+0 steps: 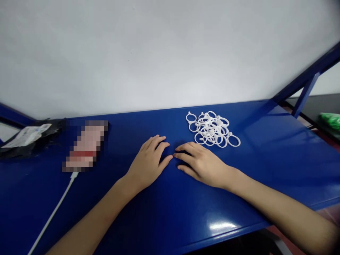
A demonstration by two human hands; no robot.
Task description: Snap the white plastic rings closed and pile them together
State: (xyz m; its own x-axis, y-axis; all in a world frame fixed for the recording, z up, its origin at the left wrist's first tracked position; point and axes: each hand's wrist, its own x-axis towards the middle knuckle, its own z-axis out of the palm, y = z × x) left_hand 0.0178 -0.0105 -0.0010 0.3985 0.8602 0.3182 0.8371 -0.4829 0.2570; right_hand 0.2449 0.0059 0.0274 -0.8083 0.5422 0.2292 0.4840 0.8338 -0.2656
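Both hands rest palm down over the blue tabletop [164,212], their fingertips close together near its middle. My left hand [148,159] has its fingers apart and nothing in it. Facing it, my right hand [202,161] is also empty, with fingers spread and slightly bent. Just beyond the right hand lies a loose pile of white plastic rings [212,122], each with a small knob on its rim. Several of them overlap, and neither hand appears to touch them.
To the left lies a blurred-out phone-like object [89,141] with a white cable [57,205] plugged in. A black plastic package [29,138] with a white label sits at far left. Behind the table stands a pale wall [159,53]. A blue metal frame [305,92] rises at right.
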